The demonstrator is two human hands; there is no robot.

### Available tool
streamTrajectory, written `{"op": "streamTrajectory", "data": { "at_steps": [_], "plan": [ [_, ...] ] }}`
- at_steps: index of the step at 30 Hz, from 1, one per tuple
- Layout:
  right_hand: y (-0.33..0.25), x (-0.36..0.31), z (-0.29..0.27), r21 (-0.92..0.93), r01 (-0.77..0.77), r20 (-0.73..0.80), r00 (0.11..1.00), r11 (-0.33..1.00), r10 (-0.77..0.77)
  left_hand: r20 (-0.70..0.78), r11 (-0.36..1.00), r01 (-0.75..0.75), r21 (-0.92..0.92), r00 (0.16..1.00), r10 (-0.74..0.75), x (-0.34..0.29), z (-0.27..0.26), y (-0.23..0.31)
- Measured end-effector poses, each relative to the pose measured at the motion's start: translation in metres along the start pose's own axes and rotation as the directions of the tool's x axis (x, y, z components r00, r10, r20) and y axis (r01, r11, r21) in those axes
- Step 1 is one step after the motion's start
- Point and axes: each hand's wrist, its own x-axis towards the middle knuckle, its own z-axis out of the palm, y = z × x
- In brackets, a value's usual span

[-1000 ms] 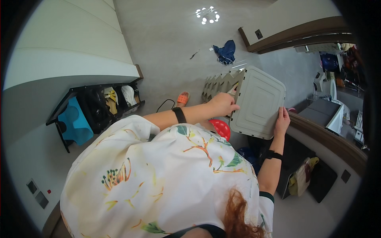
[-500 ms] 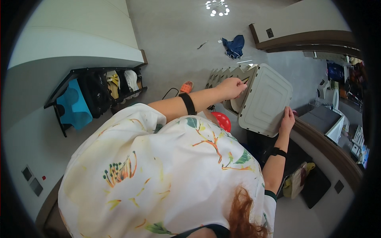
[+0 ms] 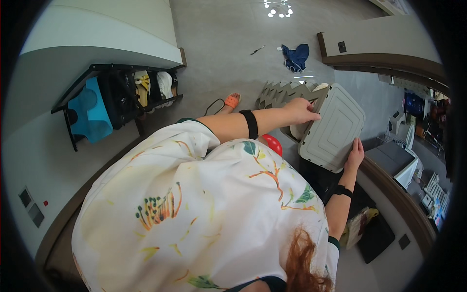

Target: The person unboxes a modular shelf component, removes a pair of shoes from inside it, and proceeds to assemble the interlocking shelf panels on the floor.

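Observation:
A beige-grey plastic storage unit [image 3: 335, 127] stands before me, topped by a flat rounded panel with ridged outlines. Its zigzag-edged tiers [image 3: 278, 95] stretch away to the left of the panel. My left hand [image 3: 302, 112] reaches across, thumb and fingers closed at the panel's left edge. On the opposite edge, near the lower right corner, my right hand [image 3: 355, 155] grips with fingers together. Pale rounded things show inside the unit below my left hand; their kind is unclear. A red rounded object [image 3: 273, 144] pokes out beside my shirt.
A black shoe rack [image 3: 127, 92] with shoes and a blue plastic stool [image 3: 90, 111] stands at the left wall. Dark blue cloth [image 3: 295, 57] and a thin dark object [image 3: 258, 49] lie on the floor. An orange sandal [image 3: 233, 100] is on my foot. A doorway opens at the right.
My left hand has opened from a curled shape over the tiers and come onto the panel's left edge. My right hand stays on the panel. The whole view has shifted slightly.

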Motion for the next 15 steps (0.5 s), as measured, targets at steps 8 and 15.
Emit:
{"op": "streamTrajectory", "data": {
  "at_steps": [8,15],
  "plan": [
    [0.004,0.003,0.002,0.016,0.009,-0.032,0.999,1.0,-0.009,-0.022,0.999,0.044,-0.01,0.999,-0.044,0.004,0.0,-0.003],
    [0.011,0.002,0.0,0.025,0.014,-0.053,0.999,1.0,-0.013,-0.022,0.997,0.049,-0.056,0.999,-0.05,0.001,0.001,-0.001]
  ]
}}
